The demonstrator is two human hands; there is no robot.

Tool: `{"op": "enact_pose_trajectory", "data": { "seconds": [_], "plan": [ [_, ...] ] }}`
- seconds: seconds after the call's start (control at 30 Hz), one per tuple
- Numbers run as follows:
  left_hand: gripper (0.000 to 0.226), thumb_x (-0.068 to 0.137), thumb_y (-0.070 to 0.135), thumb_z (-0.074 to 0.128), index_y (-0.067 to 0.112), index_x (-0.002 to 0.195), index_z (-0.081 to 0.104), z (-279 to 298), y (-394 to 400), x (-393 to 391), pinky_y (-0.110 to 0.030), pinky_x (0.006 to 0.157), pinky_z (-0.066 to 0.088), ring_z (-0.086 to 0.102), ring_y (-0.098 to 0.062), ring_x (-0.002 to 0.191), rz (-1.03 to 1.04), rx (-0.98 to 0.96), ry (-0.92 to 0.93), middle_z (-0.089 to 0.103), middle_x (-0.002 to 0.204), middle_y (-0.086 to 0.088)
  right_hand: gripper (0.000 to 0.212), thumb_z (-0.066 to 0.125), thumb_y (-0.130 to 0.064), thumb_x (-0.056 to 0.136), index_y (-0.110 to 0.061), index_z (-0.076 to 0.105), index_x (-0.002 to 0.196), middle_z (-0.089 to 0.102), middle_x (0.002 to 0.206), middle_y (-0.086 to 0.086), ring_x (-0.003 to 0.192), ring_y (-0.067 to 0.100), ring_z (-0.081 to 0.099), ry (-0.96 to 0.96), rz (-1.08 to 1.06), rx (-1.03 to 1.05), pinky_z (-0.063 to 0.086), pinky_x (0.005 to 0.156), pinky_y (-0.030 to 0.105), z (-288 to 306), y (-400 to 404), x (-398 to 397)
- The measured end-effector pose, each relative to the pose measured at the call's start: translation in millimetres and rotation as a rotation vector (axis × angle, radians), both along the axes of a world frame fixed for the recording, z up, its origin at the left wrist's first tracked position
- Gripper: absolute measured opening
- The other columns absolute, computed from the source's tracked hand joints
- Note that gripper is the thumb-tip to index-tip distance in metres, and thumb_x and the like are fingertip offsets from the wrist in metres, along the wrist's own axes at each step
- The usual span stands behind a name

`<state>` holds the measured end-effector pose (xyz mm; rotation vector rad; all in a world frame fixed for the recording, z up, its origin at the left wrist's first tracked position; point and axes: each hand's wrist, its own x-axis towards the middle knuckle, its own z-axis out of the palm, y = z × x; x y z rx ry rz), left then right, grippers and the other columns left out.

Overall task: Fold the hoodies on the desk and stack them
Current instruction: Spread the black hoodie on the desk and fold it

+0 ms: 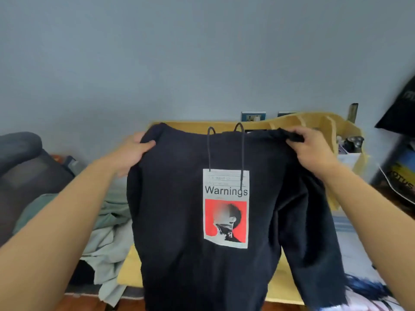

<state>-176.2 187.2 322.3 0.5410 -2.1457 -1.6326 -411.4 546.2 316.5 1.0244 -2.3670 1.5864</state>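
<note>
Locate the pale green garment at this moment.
In the head view, the pale green garment lies crumpled at lower left, under the left forearm, between the dark chair and the black hoodie that both hands hold up.

The hanging black printed hoodie (179, 209) is blocking most of the yellow wooden surface (128, 274). Crumpled pale green garments (105, 225) are crowding nine o'clock; a wooden organiser rack (332, 126) is standing at two o'clock.

A dark chair (20, 158) sits at nine o'clock. Wall plugs (253, 116) are at twelve. A black bag (399, 104) hangs at three.
</note>
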Motion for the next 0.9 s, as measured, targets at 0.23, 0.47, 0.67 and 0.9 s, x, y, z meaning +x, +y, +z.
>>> {"op": "enact_pose_trajectory", "data": {
  "seconds": [0.23, 0.47, 0.67, 0.9],
  "plan": [
    [0.039, 0.109, 0.017, 0.042, 0.036, 0.138, 0.058, -58.8, -10.3, 9.7, -0.034, 0.101, 0.045, 0.057, -0.019, 0.12, 0.022, -0.664, -0.293, 0.062, 0.132, 0.009, 0.04, 0.05, 0.003, 0.096, -0.023, 0.067, 0.122, 0.07, 0.112, 0.001, 0.109, 0.027, 0.063, 0.119, -0.089, 0.41, 0.043, 0.086, 0.027, -67.2, 15.8, -3.1],
    [0.037, 0.107, 0.039, 0.045, 0.004, 0.098, 0.053, 2.4, -41.5, -17.2, -0.046, 0.063, 0.04, 0.061, -0.05, 0.077, 0.396, -1.246, -0.145, 0.063, 0.083, -0.031, 0.034, 0.053, -0.017, 0.099, -0.011, 0.053, 0.132, 0.066, 0.087, 0.027, 0.078, 0.048, 0.062, 0.57, -0.413, 0.419, 0.048, 0.067, 0.048, -17.2, 8.2, -40.8],
    [0.037, 0.106, 0.043, 0.036, 0.01, 0.092, 0.046, -103.6, -42.0, -14.1, -0.045, 0.055, 0.047, 0.06, -0.041, 0.064, 0.091, -1.381, -0.312, 0.053, 0.076, -0.013, 0.004, 0.058, -0.008, 0.095, -0.009, 0.054, 0.096, 0.06, 0.089, 0.015, 0.071, 0.037, 0.057, 0.53, -0.36, 0.825, 0.049, 0.057, 0.041, -112.0, -10.7, -44.5],
    [0.026, 0.108, 0.035, 0.04, 0.019, 0.121, 0.056, -276.3, -43.4, 4.9, -0.039, 0.075, 0.054, 0.063, -0.022, 0.093, -0.301, -1.127, -0.877, 0.057, 0.103, 0.001, 0.029, 0.059, -0.013, 0.092, -0.023, 0.065, 0.119, 0.052, 0.114, 0.006, 0.103, 0.027, 0.058, 0.28, -0.134, 1.449, 0.043, 0.073, 0.033, -248.7, -12.6, 4.3]
  ]
}}
